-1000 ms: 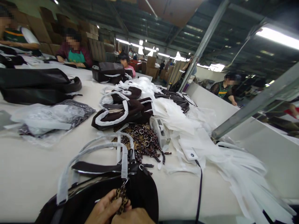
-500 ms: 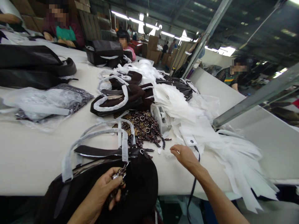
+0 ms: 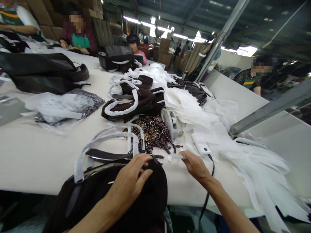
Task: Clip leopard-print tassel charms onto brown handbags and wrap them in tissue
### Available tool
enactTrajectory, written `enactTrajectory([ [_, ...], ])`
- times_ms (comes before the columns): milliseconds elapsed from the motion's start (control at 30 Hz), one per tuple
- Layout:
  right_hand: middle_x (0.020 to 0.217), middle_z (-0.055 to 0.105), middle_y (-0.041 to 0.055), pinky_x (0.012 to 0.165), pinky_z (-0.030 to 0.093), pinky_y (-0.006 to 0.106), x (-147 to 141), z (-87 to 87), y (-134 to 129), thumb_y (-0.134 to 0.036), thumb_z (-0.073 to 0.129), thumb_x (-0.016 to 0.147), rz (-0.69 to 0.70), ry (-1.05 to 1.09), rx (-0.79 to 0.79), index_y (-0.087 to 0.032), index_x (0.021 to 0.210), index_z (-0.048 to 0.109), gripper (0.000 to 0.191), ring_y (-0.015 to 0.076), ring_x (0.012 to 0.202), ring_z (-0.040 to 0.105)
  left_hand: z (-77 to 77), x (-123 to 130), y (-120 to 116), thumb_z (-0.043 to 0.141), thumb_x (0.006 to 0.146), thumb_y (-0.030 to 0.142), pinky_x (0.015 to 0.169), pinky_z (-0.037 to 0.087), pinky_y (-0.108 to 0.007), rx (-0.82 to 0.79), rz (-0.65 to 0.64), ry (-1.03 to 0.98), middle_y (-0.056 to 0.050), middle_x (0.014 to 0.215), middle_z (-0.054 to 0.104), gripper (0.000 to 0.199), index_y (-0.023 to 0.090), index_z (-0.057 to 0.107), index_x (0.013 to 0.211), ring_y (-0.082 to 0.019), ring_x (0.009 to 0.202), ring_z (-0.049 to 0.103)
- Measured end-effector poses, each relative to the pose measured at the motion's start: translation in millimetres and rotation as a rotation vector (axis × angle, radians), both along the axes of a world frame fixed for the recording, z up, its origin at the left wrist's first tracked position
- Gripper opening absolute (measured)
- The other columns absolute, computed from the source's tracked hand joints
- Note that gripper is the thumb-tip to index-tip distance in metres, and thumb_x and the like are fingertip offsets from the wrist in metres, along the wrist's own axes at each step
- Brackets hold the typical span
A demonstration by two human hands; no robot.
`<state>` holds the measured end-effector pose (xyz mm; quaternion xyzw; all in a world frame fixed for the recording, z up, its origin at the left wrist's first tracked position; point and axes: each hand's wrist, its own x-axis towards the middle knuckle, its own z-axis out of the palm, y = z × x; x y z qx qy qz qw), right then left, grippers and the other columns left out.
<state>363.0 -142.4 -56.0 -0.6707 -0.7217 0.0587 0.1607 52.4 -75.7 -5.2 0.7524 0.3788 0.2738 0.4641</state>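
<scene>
A dark brown handbag point(image 3: 150, 191) lies at the table's near edge, its handles point(image 3: 107, 139) wrapped in white paper. Over the bag's upper side is my left hand point(image 3: 132, 176), thumb and fingers apart, with the fingertips close to a metal ring at the bag's top. Any charm under this hand is hidden. To the right, just above the table, my right hand point(image 3: 195, 166) pinches a small scrap of clear plastic point(image 3: 181, 156). Bead-like charms with metal rings point(image 3: 153, 132) form a pile behind the bag, beside a grey tape dispenser point(image 3: 171, 124).
White paper strips point(image 3: 255, 165) spread over the right side, with a white device point(image 3: 201, 144) and its black cable among them. More dark bags point(image 3: 132, 102) and a plastic-wrapped bundle point(image 3: 64, 106) lie beyond. A metal post point(image 3: 267, 110) slants at right. Co-workers sit across the table.
My left hand has moved up and right to the bag's top, and the charm it held no longer shows. My right hand now has clear plastic at its fingertips. The view has shifted left.
</scene>
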Motion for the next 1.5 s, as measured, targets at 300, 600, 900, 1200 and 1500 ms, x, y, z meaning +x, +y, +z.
enactTrajectory([
  [300, 0.088, 0.066, 0.0074, 0.075, 0.048, 0.030, -36.7, 38.0, 9.6, -0.025, 0.039, 0.099, 0.190, 0.062, 0.084, -0.019, 0.108, 0.063, 0.026, 0.0192, 0.081, 0.062, -11.2, 43.4, 13.5, 0.051, 0.088, 0.035, 0.053, 0.051, -0.025, -0.389, -0.146, -0.038, -0.009, 0.090, 0.072, 0.034, 0.016, 0.065, 0.112, -0.018, 0.066, 0.066],
  [600, 0.090, 0.067, 0.0077, 0.077, 0.048, 0.031, -37.6, 30.0, 10.5, -0.024, 0.041, 0.098, 0.216, 0.030, 0.122, -0.020, 0.110, 0.064, 0.027, 0.0195, 0.084, 0.062, -17.2, 42.5, 6.8, 0.043, 0.089, 0.033, 0.037, 0.032, -0.018, -0.550, -0.133, 0.051, 0.001, 0.054, 0.059, 0.026, 0.017, 0.060, 0.077, -0.009, 0.036, 0.048],
  [900, 0.083, 0.066, 0.0103, 0.073, 0.048, 0.033, 41.9, -34.3, 4.4, -0.022, 0.039, 0.095, 0.017, -0.243, 0.104, -0.017, 0.108, 0.070, 0.033, 0.0220, 0.079, 0.061, 9.0, -85.2, 29.5, 0.055, 0.087, 0.041, 0.048, 0.036, -0.020, -0.234, 0.227, 0.156, 0.003, 0.056, 0.059, 0.025, 0.021, 0.063, 0.075, -0.011, 0.043, 0.050],
  [1200, 0.122, 0.065, 0.0088, 0.102, 0.045, 0.045, -52.3, 22.4, 6.0, -0.035, 0.057, 0.092, -0.015, 0.268, 0.185, -0.024, 0.123, 0.062, 0.033, 0.0259, 0.115, 0.058, -11.5, -62.8, -10.9, 0.064, 0.081, 0.047, 0.034, 0.025, -0.013, -0.906, 0.325, -0.463, 0.004, 0.053, 0.058, 0.033, 0.014, 0.062, 0.081, -0.003, 0.033, 0.041],
  [1500, 0.079, 0.072, 0.0046, 0.061, 0.055, 0.028, -174.8, 68.7, 3.4, -0.043, 0.069, 0.085, -0.153, 1.529, -0.307, -0.021, 0.098, 0.073, 0.026, 0.0144, 0.064, 0.065, -24.0, -7.6, -47.5, 0.064, 0.080, 0.048, 0.028, 0.028, -0.012, -1.235, 0.007, -0.543, -0.002, 0.051, 0.063, 0.037, 0.011, 0.063, 0.077, -0.006, 0.030, 0.049],
])
